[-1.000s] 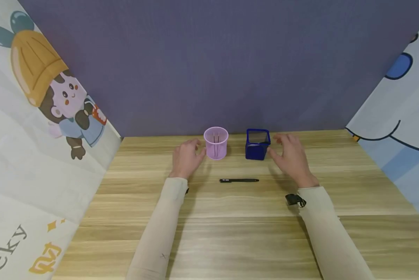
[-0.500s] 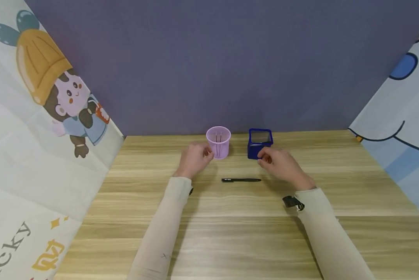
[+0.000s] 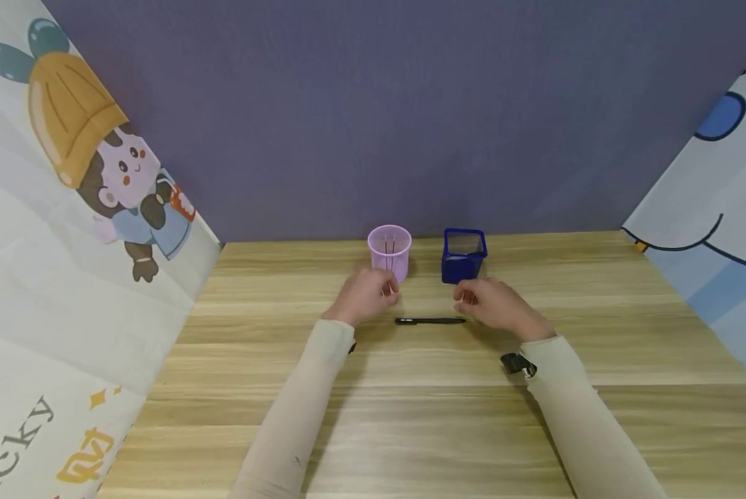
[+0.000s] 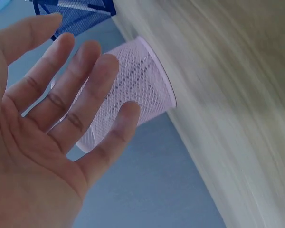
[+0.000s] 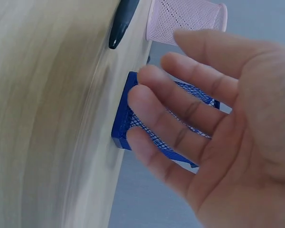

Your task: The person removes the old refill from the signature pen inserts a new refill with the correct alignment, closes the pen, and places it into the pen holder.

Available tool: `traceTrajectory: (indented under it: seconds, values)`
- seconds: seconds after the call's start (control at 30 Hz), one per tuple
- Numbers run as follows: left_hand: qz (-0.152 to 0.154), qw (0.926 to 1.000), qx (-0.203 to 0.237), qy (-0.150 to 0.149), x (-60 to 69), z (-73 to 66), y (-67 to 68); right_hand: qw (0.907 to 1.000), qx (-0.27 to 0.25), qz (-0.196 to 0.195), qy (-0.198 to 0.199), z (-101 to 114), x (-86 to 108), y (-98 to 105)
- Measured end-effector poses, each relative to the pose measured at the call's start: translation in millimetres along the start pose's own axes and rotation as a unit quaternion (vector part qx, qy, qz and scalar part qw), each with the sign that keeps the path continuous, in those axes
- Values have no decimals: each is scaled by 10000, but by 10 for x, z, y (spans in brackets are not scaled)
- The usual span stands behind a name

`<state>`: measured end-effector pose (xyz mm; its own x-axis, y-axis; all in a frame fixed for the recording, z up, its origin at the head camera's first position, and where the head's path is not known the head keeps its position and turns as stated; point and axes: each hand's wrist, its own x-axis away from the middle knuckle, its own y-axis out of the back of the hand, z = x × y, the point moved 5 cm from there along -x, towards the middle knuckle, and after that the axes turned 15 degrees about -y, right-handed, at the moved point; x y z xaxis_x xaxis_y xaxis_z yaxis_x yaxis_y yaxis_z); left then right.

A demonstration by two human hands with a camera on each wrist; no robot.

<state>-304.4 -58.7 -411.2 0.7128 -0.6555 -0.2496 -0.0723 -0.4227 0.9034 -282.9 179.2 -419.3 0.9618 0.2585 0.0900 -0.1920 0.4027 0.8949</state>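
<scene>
Near the back of the table stands a round pink mesh pen holder [image 3: 389,242] with two thin dark sticks inside. To its right is a square blue mesh pen holder [image 3: 463,268]; something pale and dark shows in it. A black pen [image 3: 430,321] lies flat in front of both. My left hand [image 3: 364,296] hovers just in front of the pink holder, its fingers loosely bent and holding nothing. In front of the blue holder, above the pen's right end, my right hand [image 3: 496,305] is held empty, fingers relaxed. In the wrist views both palms face the holders, apart from them.
A wood-grain table [image 3: 435,416] spans the foreground. Behind it rises a dark grey-purple panel [image 3: 373,118]. White printed sheets flank both sides, with a cartoon child [image 3: 129,166] on the left one.
Both hands have left the sides of the holders and come nearer to me and toward each other, the fingers relaxing. The holders and the pen stay in place.
</scene>
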Motion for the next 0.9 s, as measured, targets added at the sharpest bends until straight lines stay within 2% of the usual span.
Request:
traceTrajectory:
  seconds: [0.2,0.4,0.6,0.9]
  values:
    - [339,9992,217,50,-26,-79,-99,9995,-39,278,154,-28,-13,-57]
    - [606,9979,220,15,-58,-138,-178,9986,-52,510,160,-69,-28,-99]
    - [655,9974,284,2,-77,-150,-206,9981,-114,552,245,-66,-42,-81]
    - [980,9949,231,11,-96,-173,-311,9980,23,561,284,-78,-66,-94]
